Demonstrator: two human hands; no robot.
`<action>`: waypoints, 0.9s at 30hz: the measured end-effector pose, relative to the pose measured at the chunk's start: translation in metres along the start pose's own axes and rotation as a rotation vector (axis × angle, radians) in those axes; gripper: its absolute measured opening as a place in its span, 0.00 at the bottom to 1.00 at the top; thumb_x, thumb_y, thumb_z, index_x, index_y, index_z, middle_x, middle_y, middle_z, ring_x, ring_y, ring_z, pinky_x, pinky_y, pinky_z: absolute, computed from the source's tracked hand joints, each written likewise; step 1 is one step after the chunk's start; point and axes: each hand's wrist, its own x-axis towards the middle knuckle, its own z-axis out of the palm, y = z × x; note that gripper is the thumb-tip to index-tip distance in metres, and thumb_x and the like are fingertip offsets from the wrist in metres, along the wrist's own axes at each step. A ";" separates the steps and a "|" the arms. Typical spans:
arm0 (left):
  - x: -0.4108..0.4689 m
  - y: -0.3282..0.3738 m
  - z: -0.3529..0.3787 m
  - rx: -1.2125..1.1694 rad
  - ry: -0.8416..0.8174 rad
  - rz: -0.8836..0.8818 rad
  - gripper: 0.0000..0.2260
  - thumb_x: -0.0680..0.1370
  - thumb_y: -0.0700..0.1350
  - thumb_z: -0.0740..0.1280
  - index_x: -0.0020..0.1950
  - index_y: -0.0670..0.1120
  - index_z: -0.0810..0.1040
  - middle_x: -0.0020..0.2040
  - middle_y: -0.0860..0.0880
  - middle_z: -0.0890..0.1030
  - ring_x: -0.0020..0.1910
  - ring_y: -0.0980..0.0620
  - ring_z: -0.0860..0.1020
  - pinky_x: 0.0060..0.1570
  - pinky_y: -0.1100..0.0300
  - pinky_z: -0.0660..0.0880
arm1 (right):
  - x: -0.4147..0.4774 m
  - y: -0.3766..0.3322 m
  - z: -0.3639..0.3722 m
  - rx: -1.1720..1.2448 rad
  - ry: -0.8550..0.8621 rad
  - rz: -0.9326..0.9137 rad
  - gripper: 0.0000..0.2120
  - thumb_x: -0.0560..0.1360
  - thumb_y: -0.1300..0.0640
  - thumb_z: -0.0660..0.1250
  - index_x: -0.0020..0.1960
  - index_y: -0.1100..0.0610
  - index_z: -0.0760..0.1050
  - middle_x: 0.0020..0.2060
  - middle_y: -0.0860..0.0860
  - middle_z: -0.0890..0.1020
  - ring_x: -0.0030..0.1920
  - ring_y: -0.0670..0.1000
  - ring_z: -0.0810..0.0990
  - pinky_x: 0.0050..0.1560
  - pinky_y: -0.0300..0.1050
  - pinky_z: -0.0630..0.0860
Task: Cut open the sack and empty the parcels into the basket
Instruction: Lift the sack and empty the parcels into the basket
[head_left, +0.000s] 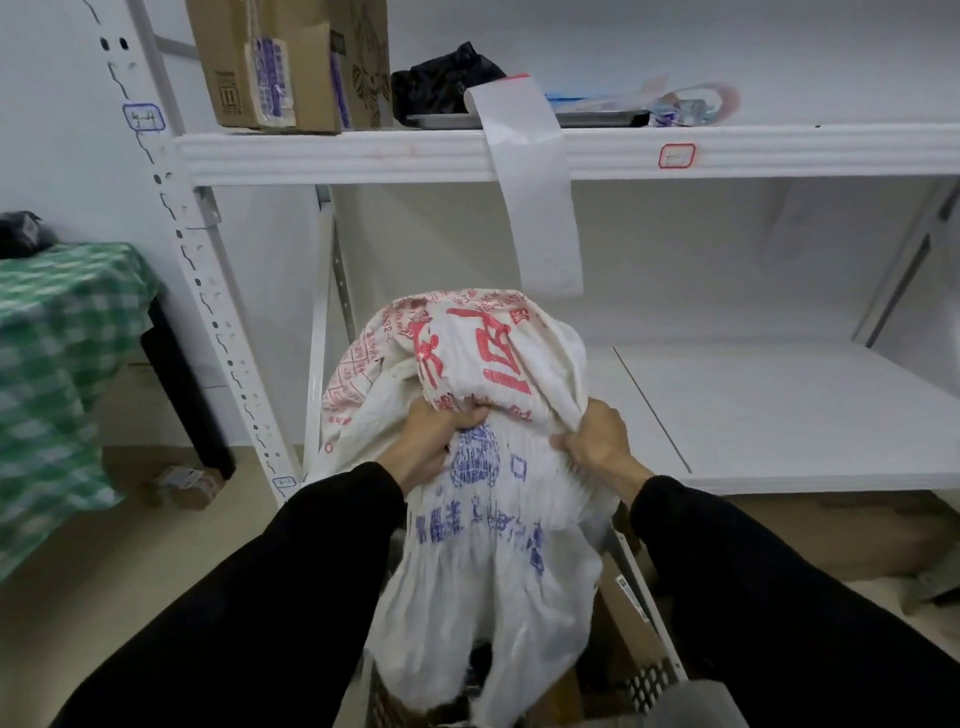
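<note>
A white woven sack with red and blue print hangs upside down in front of me, its bottom bunched high and its mouth down inside the basket. My left hand grips a fold of the sack at its left middle. My right hand clutches the fabric on the right side. Brown parcels and dark items show in the basket beneath the sack's mouth. Only the grey perforated rim of the basket is visible at the bottom.
White metal shelving stands straight ahead; its top shelf holds cardboard boxes, a black bag and a tray. A paper strip hangs from it. A table with green checked cloth is at left. A small parcel lies on the floor.
</note>
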 end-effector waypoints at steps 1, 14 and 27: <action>-0.002 -0.002 -0.005 0.059 -0.008 0.002 0.19 0.70 0.27 0.73 0.55 0.46 0.80 0.53 0.49 0.85 0.55 0.50 0.82 0.62 0.49 0.76 | -0.002 -0.001 0.000 0.044 0.083 -0.049 0.12 0.70 0.62 0.74 0.52 0.60 0.76 0.44 0.52 0.79 0.48 0.57 0.79 0.46 0.47 0.76; 0.000 -0.030 -0.009 0.164 0.119 -0.050 0.21 0.72 0.35 0.75 0.64 0.41 0.78 0.58 0.46 0.83 0.60 0.45 0.80 0.62 0.46 0.76 | -0.005 0.007 -0.007 0.274 -0.261 -0.124 0.42 0.61 0.53 0.81 0.69 0.50 0.63 0.61 0.48 0.75 0.62 0.50 0.75 0.60 0.46 0.73; -0.007 -0.016 -0.026 0.433 -0.217 -0.185 0.34 0.65 0.44 0.82 0.68 0.48 0.74 0.62 0.52 0.81 0.63 0.50 0.78 0.67 0.50 0.72 | -0.007 -0.008 -0.010 0.595 0.021 0.068 0.10 0.67 0.67 0.76 0.44 0.59 0.78 0.40 0.50 0.82 0.47 0.55 0.81 0.44 0.43 0.77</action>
